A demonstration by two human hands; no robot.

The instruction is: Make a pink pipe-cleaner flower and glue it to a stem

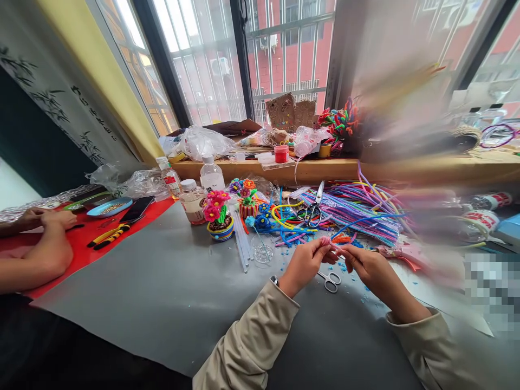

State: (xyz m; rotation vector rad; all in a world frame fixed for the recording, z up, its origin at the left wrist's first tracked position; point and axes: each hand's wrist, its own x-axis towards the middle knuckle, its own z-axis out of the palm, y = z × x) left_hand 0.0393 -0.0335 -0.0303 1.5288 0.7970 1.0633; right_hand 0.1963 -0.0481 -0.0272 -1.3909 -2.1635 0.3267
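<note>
Pink pipe cleaner (326,241) is between both hands, over the worktop (162,292); left hand (305,264) fingers pinch its bunched end, right hand (366,266) fingers its thin stem. Nail scissors (326,278) just below, pipe-cleaner bundle (361,214) behind; more room left. 2 forearms angle inward.

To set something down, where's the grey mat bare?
Widest: the grey mat between red mat, pink-flowered pot and left sleeve. Smaller: between left sleeve and right sleeve, nearer than silver scissors. Crowded: beyond left hand and right hand, with pipe cleaners.
</note>
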